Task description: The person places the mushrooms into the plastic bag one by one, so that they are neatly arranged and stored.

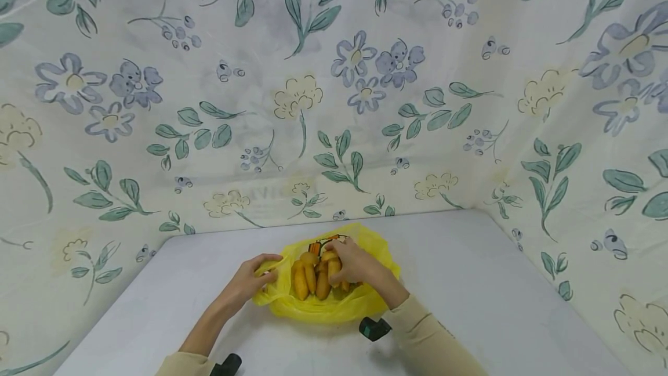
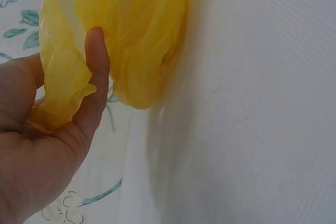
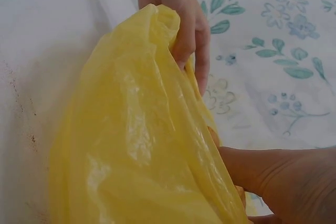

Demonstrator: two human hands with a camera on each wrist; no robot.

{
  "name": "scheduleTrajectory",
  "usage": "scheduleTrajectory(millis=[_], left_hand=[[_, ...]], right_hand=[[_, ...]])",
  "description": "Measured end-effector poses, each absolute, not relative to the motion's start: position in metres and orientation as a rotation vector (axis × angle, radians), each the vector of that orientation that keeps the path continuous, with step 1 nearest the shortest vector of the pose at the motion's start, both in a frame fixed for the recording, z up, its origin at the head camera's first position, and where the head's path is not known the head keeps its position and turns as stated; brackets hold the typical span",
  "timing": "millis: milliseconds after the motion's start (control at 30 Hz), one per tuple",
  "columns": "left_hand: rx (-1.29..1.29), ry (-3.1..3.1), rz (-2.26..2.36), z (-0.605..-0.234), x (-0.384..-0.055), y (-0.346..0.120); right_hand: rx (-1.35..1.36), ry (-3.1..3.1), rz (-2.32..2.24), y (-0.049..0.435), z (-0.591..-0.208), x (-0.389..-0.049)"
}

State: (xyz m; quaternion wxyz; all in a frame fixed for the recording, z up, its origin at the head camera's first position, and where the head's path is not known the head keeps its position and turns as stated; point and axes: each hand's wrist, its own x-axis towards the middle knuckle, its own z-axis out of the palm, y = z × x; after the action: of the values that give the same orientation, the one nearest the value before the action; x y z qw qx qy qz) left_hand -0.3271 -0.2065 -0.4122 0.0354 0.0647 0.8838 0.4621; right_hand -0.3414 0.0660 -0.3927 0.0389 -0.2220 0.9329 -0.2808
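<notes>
A yellow plastic bag [image 1: 360,310] lies on the table with its mouth spread wide. Inside it sit several golden-brown, elongated pieces [image 1: 300,283] with rounded ends, bunched side by side; their exact kind I cannot tell. My left hand [image 1: 251,277] holds the bag's left rim, and in the left wrist view the thin plastic [image 2: 63,85] runs between thumb and fingers. Reaching into the bag from the right, my right hand [image 1: 355,263] has its thumb and fingers around one of the right-hand pieces [image 1: 331,258]. In the right wrist view the bag's side hides most of the fingertips.
The white table [image 1: 443,283] stretches out on both sides of the bag. A floral cloth [image 1: 235,161] hangs behind it and along the sides. Dark wrist cameras [image 1: 374,328] sit at both sleeves. Orange and black print [image 1: 315,248] shows at the bag's back.
</notes>
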Motion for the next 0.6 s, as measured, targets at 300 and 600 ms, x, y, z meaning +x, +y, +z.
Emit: scheduleTrajectory(millis=[300,600], left_hand=[[0.184,2.713,1.426,-0.4117,-0.3259,-0.2057],[0.189,2.712,1.431,-0.4109,-0.326,-0.2054]], right_hand=[[-0.661,2.865,-0.845,0.0671,-0.3936,-0.3409],[-0.686,2.885,-0.798,0.0672,-0.3946,-0.3421]])
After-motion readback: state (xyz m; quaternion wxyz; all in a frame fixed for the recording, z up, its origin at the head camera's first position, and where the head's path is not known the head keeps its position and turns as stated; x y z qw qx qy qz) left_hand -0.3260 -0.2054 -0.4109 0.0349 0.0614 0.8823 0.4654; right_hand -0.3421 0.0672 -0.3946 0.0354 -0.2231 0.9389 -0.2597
